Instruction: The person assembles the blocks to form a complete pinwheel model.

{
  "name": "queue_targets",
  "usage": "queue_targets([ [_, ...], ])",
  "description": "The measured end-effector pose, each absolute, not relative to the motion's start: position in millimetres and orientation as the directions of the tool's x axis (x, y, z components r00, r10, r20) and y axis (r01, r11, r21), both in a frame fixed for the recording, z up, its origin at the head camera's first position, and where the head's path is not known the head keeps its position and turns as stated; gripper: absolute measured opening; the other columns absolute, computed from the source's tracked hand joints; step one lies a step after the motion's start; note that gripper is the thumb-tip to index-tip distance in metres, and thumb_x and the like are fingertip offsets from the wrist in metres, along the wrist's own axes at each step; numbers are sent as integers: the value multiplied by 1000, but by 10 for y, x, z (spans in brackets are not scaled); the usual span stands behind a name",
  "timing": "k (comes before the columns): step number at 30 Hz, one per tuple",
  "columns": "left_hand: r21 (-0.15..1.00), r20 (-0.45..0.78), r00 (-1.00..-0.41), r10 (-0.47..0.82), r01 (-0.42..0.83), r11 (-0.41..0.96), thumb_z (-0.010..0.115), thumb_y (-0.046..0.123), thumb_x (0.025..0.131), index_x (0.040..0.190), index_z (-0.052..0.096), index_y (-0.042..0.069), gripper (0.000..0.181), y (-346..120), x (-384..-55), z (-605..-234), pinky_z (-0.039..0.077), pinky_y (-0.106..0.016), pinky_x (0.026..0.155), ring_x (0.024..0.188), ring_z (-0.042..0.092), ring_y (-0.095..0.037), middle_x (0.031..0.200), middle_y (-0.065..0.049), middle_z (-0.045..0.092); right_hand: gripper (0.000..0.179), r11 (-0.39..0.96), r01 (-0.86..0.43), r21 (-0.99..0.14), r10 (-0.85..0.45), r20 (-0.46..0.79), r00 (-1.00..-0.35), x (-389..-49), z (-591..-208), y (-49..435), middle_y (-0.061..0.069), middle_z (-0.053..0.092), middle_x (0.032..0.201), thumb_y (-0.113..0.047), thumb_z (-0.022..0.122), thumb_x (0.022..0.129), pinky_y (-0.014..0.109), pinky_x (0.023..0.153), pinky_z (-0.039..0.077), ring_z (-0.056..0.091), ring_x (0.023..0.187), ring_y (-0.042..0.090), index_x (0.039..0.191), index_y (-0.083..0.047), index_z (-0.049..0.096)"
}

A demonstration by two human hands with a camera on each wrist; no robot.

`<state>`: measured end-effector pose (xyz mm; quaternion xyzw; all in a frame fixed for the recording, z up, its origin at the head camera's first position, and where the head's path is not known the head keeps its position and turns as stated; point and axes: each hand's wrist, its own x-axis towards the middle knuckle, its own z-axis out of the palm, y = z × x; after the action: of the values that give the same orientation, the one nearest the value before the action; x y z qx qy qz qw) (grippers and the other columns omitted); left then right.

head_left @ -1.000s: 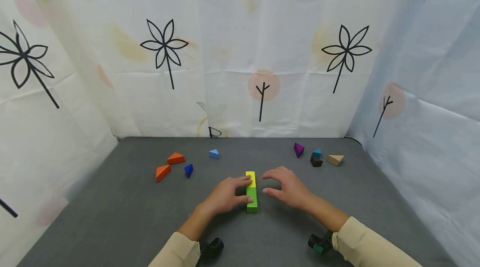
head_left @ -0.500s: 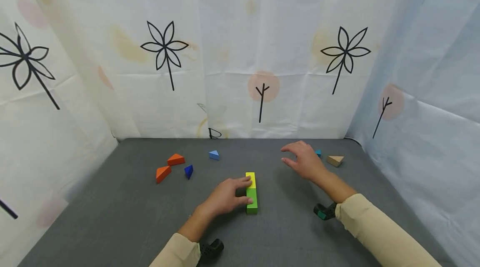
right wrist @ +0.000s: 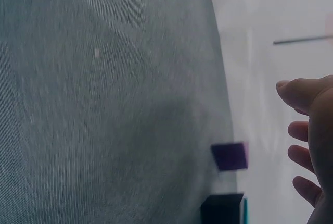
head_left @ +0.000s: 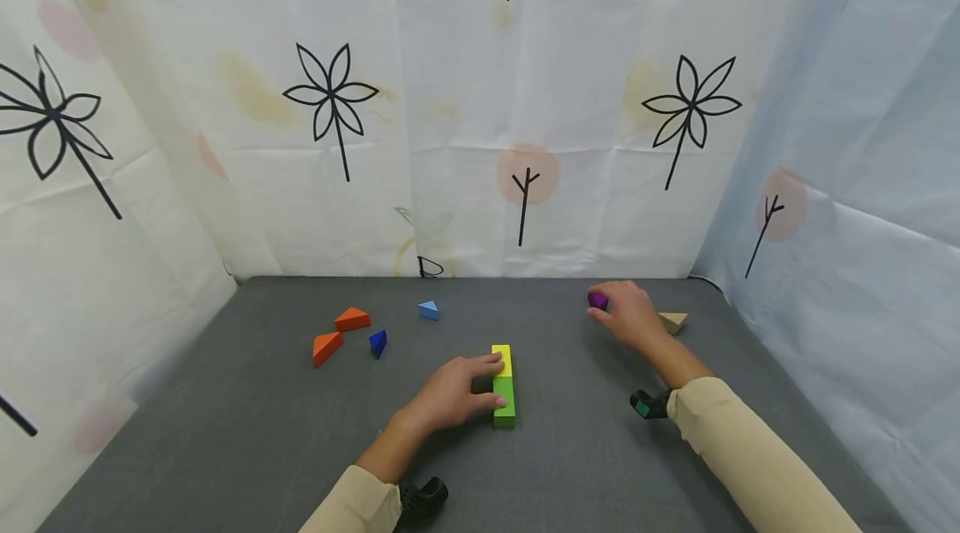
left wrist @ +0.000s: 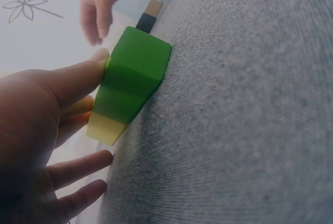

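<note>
My left hand (head_left: 452, 391) rests on a yellow block (head_left: 501, 363) and a green block (head_left: 504, 412), which stand end to end in one line. In the left wrist view its thumb lies on top of the green block (left wrist: 132, 73), other fingers reach by the yellow block (left wrist: 106, 127), and two are stretched out. My right hand (head_left: 633, 318) is over the far right of the table, fingers loosely bent around the place of a purple block (head_left: 597, 301). In the right wrist view that purple block (right wrist: 230, 156) lies apart from the fingers (right wrist: 299, 130), with nothing held.
A tan triangular block (head_left: 673, 321) is partly covered by the right hand. A black block (right wrist: 222, 209) with a teal one (right wrist: 245, 211) behind it sits near the purple block. To the left lie two orange blocks (head_left: 352, 319), a dark blue one (head_left: 378, 343) and a light blue one (head_left: 429, 311).
My right hand has left the side of the yellow and green blocks and moved away and right, to the purple block. The left hand has stayed in place.
</note>
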<state>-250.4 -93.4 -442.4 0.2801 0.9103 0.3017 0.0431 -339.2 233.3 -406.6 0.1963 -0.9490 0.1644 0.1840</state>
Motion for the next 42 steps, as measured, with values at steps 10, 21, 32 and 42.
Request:
queue_targets([
  [10,572,64,-850,523,461,679,72,40,87,139,57,18,58,-933,-2514,-4445,36,-46,106,133,44,-23,146,7,47,45,901,-321,-293,-235,294,-927,-3524,-4219,2404,21,61,124,-24,73,89,63,95,34,49,114,43,128,-3,63],
  [21,583,66,-847,527,461,669,71,42,87,139,56,20,58,-924,-2508,-4466,36,-47,105,133,43,-22,146,8,46,49,919,-292,-265,-249,183,-951,-3640,-4261,2446,23,56,131,-24,72,89,64,93,32,42,121,48,133,-6,60],
  [32,573,61,-846,530,464,675,71,41,88,139,56,19,58,-932,-2506,-4423,36,-47,106,133,43,-22,146,7,46,46,927,-283,-246,-249,162,-955,-3695,-4247,2454,25,56,131,-23,71,91,63,93,33,43,119,48,133,-6,60],
  [42,577,50,-850,524,453,680,71,42,88,140,56,20,58,-933,-2510,-4423,36,-47,106,134,43,-22,147,8,45,39,925,-299,-234,-238,256,-937,-3660,-4317,2406,21,62,122,-29,70,91,58,86,38,50,107,41,124,-9,67],
])
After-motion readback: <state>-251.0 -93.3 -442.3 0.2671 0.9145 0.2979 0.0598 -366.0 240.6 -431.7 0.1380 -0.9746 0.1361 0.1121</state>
